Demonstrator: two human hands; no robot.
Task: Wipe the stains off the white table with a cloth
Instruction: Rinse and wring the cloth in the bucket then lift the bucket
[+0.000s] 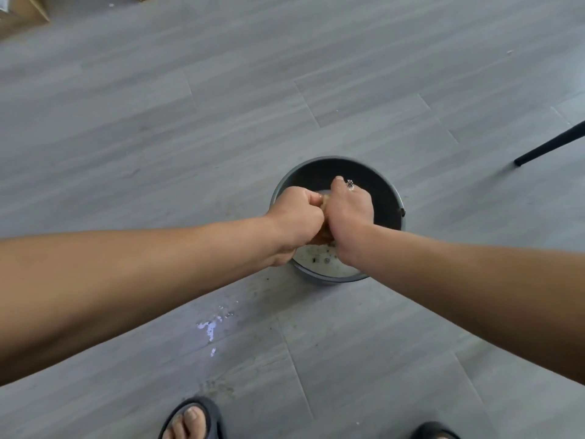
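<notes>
Both my hands are clenched together over a dark grey bucket [387, 185] standing on the floor. My left hand [296, 217] and my right hand [348, 213] grip a small tan cloth [323, 204] squeezed between them; only slivers of it show. Water with dark specks lies in the bucket's bottom [319, 259]. A ring sits on a finger of my right hand. The white table is out of view.
Grey plank floor all around. Wet splashes [210, 327] and gritty dirt lie on the floor in front of my sandalled feet [191, 421]. A black furniture leg [550, 144] slants in at the right. Cardboard [22, 14] sits at the top left.
</notes>
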